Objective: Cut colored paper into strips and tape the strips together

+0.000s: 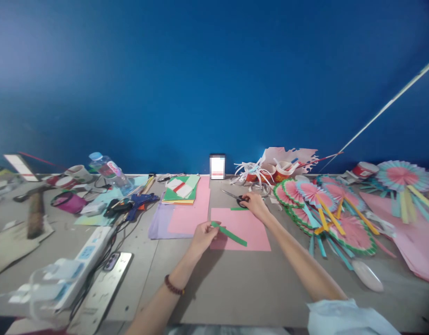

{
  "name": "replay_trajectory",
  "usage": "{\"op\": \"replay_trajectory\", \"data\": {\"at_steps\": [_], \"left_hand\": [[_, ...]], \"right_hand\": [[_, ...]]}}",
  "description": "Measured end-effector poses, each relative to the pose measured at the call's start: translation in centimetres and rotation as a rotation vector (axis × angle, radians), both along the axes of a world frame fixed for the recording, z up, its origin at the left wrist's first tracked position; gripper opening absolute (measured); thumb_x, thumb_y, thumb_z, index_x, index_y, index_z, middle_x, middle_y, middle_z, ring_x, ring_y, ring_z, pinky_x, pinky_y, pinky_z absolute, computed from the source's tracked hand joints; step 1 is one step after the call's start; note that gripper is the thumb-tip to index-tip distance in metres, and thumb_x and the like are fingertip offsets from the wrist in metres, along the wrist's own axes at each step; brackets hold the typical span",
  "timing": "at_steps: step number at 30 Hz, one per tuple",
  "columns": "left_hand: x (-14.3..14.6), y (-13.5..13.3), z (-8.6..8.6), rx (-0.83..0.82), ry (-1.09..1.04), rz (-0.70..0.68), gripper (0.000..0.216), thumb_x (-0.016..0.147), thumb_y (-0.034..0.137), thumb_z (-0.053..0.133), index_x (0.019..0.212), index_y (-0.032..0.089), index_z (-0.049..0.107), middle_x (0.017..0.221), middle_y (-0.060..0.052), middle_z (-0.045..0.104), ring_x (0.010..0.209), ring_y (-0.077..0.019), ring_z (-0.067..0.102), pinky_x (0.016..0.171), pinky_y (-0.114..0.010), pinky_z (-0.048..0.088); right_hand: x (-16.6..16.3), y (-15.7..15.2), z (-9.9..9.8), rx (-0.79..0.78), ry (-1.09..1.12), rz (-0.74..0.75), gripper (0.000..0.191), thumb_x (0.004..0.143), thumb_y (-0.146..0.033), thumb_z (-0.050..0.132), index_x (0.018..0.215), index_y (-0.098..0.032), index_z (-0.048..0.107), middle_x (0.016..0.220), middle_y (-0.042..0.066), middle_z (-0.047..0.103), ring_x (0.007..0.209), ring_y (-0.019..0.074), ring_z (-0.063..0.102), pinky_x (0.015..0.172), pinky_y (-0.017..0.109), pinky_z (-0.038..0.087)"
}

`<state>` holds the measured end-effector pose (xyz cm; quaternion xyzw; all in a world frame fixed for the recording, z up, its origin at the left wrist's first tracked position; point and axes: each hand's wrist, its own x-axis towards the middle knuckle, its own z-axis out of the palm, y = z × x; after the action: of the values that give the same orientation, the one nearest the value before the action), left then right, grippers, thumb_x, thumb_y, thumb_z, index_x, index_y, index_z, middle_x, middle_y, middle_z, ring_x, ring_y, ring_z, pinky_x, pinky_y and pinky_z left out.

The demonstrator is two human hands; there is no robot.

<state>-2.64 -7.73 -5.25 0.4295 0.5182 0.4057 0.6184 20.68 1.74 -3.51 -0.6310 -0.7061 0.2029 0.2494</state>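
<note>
My left hand (202,234) pinches the near end of a green paper strip (231,235), which lies slanted over a pink paper sheet (247,225) on the grey table (235,284). My right hand (254,204) reaches farther back and closes on the black handles of a pair of scissors (233,196), whose blades point left. A second short green strip (239,209) lies at the pink sheet's far edge, just beside the right hand.
Folded paper fans (322,209) spread out to the right, with paper cups (270,173) behind. A stack of coloured paper (181,190), a glue gun (137,203), a bottle (108,170) and a power strip (85,256) lie left. A blue wall backs the table.
</note>
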Motion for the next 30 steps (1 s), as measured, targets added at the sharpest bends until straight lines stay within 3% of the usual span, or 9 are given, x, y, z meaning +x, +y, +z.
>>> {"op": "replay_trajectory", "data": {"at_steps": [3,5,7,10,15,19,22,25,30], "left_hand": [[-0.1,-0.4,0.0,-0.021,-0.013,0.019,0.038,0.064,0.037,0.073,0.091,0.01,0.07,0.072,-0.008,0.072,0.064,-0.0167,0.065,0.057,-0.024,0.045],[-0.3,-0.6,0.1,-0.043,-0.028,0.037,0.04,0.063,0.038,0.074,0.091,0.01,0.07,0.071,-0.008,0.072,0.063,-0.0168,0.065,0.058,-0.024,0.046],[-0.5,-0.9,0.2,-0.053,-0.041,0.044,0.042,0.062,0.04,0.075,0.09,0.01,0.07,0.068,-0.007,0.071,0.061,-0.0166,0.065,0.058,-0.025,0.047],[-0.6,-1.4,0.4,-0.065,-0.056,0.036,0.045,0.062,0.044,0.074,0.093,0.011,0.069,0.069,-0.007,0.071,0.062,-0.0177,0.065,0.055,-0.025,0.047],[-0.6,-2.6,0.7,-0.022,-0.043,0.014,0.047,0.065,0.046,0.071,0.096,0.012,0.067,0.077,-0.009,0.072,0.075,-0.0218,0.068,0.068,-0.029,0.052],[-1.3,-4.3,1.1,0.195,0.237,0.123,0.04,0.077,0.04,0.062,0.108,0.016,0.061,0.082,-0.008,0.071,0.077,-0.0208,0.066,0.073,-0.032,0.051],[-2.1,-6.2,1.3,0.383,0.54,0.179,0.023,0.083,0.033,0.055,0.1,0.019,0.063,0.091,-0.008,0.068,0.083,-0.0221,0.063,0.078,-0.035,0.05],[-2.4,-8.0,0.9,0.508,0.708,0.13,0.017,0.084,0.027,0.053,0.093,0.02,0.066,0.097,-0.008,0.067,0.093,-0.0251,0.061,0.086,-0.038,0.048],[-1.9,-10.1,-1.1,0.707,0.919,0.07,0.021,0.087,0.02,0.048,0.098,0.019,0.066,0.099,-0.008,0.067,0.092,-0.023,0.061,0.084,-0.039,0.051]], "right_hand": [[-1.5,-2.4,0.9,0.033,0.051,0.043,0.02,0.08,-0.022,0.057,0.093,-0.011,0.068,0.096,0.011,0.068,0.087,0.018,0.058,0.08,0.027,0.041],[-2.8,-4.8,1.3,0.016,0.114,0.12,0.023,0.08,-0.031,0.059,0.091,-0.015,0.069,0.093,0.007,0.069,0.079,0.0158,0.059,0.075,0.025,0.044],[-4.1,-7.1,1.4,-0.129,0.303,0.229,0.027,0.082,-0.038,0.055,0.086,-0.016,0.07,0.084,0.006,0.07,0.071,0.0152,0.059,0.068,0.026,0.045],[-5.2,-9.2,1.0,-0.33,0.419,0.281,0.025,0.079,-0.037,0.056,0.077,-0.016,0.069,0.072,0.003,0.067,0.063,0.0132,0.055,0.06,0.024,0.042],[-4.9,-9.3,0.3,-0.489,0.466,0.277,0.022,0.075,-0.034,0.058,0.072,-0.014,0.065,0.056,-0.001,0.055,0.052,0.0106,0.045,0.05,0.022,0.032],[-4.6,-9.0,0.4,-0.437,0.278,0.346,0.016,0.074,-0.028,0.058,0.07,-0.015,0.067,0.063,0.001,0.063,0.058,0.0123,0.051,0.054,0.022,0.035],[-4.9,-9.0,0.2,-0.41,0.181,0.381,0.013,0.072,-0.025,0.06,0.067,-0.016,0.068,0.066,0.002,0.067,0.062,0.014,0.054,0.057,0.023,0.037],[-5.1,-9.0,-0.2,-0.414,0.152,0.392,0.012,0.07,-0.023,0.061,0.065,-0.016,0.069,0.066,0.002,0.068,0.062,0.0145,0.055,0.058,0.023,0.037],[-5.3,-8.9,0.0,-0.433,0.111,0.401,0.014,0.069,-0.019,0.059,0.069,-0.014,0.072,0.066,0.003,0.069,0.061,0.0128,0.056,0.057,0.021,0.038]]}}
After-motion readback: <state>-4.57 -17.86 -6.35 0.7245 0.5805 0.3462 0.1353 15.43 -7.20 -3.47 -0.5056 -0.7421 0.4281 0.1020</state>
